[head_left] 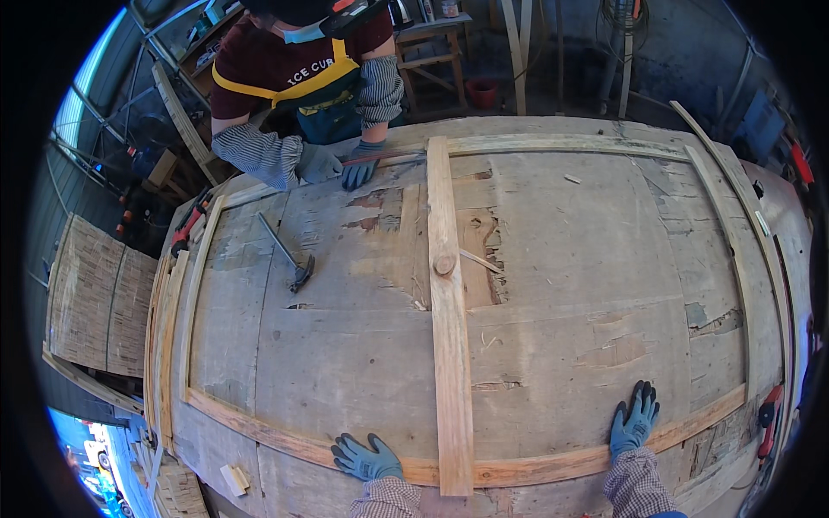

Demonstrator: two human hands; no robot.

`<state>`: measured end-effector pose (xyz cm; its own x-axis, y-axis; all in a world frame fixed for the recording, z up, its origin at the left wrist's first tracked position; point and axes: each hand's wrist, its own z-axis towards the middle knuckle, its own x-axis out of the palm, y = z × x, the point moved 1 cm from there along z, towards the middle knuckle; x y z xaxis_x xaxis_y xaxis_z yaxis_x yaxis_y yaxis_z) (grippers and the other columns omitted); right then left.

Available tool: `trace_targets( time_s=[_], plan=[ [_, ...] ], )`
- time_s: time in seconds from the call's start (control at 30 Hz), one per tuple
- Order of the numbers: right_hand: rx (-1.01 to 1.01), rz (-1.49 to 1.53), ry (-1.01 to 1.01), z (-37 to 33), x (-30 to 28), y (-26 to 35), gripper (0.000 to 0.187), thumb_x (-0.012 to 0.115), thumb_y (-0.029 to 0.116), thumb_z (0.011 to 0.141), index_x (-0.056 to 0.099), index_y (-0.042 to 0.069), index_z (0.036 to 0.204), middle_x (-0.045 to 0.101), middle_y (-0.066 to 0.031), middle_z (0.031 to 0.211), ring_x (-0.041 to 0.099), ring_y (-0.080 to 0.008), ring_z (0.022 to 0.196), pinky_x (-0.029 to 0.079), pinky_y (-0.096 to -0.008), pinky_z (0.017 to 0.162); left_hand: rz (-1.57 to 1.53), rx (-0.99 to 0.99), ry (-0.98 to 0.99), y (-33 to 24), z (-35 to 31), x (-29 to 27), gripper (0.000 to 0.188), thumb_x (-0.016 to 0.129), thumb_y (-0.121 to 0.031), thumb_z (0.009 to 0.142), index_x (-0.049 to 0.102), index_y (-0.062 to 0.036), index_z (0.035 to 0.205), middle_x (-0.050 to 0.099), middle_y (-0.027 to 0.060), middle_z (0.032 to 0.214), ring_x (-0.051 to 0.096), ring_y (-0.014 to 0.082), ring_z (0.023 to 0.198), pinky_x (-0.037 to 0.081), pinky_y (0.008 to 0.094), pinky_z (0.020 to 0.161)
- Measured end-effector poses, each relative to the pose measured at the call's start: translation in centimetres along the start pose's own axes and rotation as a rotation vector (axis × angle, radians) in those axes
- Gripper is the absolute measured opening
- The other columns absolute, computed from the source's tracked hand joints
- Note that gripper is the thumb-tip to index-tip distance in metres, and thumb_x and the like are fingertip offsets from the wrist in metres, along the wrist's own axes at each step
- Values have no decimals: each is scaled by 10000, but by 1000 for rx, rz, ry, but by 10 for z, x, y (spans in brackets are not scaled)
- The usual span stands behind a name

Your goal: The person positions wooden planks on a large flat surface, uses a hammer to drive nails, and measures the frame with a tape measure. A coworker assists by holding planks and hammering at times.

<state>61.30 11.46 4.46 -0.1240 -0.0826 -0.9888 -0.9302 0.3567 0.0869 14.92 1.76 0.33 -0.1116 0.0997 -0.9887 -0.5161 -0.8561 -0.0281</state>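
My left hand [367, 459], in a blue work glove, lies flat with spread fingers across the near rail [527, 469] of a rectangular wooden frame. Farther right, my right hand [635, 419], gloved the same way, rests fingers out at that rail, reaching onto the worn plywood tabletop [561, 363]. Neither hand grips anything. Between them a middle slat [450, 363] with a dark knot runs from the near rail to the far rail [570, 144], its near end overlapping the rail. The frame also has a left side strip [200, 298] and a right side strip [725, 250].
Across the table a co-worker's gloved hands [341, 166] hold a thin reddish strip at the far rail. A hammer [292, 259] lies inside the frame's left half. Red tools [768, 419] lie at the right edge and far left corner. Torn plywood patches and wood splinters mark the tabletop.
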Motion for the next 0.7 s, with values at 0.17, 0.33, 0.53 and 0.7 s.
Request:
trace_targets(
  time_s=[0.17, 0.33, 0.53, 0.7],
  plan=[
    [2, 5, 6, 0, -1, 1, 633, 484, 242, 886, 229, 109, 1450, 228, -116, 1498, 179, -281, 1391, 87, -435, 1140, 1, -2, 6, 0, 0, 0, 558, 552, -296, 880, 385, 8, 1317, 374, 174, 1384, 254, 373, 1333, 181, 537, 1085],
    [-4, 0, -8, 0, 1, -1, 629, 484, 239, 886, 234, 109, 1448, 232, -118, 1496, 181, -281, 1390, 90, -437, 1140, -9, -14, 20, 0, 1, -1, 562, 545, -298, 883, 376, 5, 1325, 364, 175, 1394, 245, 371, 1339, 177, 529, 1088],
    [-2, 6, -14, 0, 0, 0, 618, 483, 238, 887, 247, 107, 1444, 237, -117, 1494, 185, -278, 1390, 92, -435, 1141, 8, -24, 50, -2, 1, -3, 568, 532, -307, 890, 363, 8, 1330, 356, 175, 1402, 237, 368, 1342, 168, 525, 1093],
    [8, -17, -7, -1, 0, 1, 619, 482, 245, 884, 256, 93, 1439, 234, -114, 1498, 194, -278, 1387, 110, -422, 1136, 12, -17, 40, -2, 1, -2, 570, 531, -308, 890, 361, 13, 1330, 359, 175, 1398, 239, 371, 1339, 168, 525, 1093]
  ],
)
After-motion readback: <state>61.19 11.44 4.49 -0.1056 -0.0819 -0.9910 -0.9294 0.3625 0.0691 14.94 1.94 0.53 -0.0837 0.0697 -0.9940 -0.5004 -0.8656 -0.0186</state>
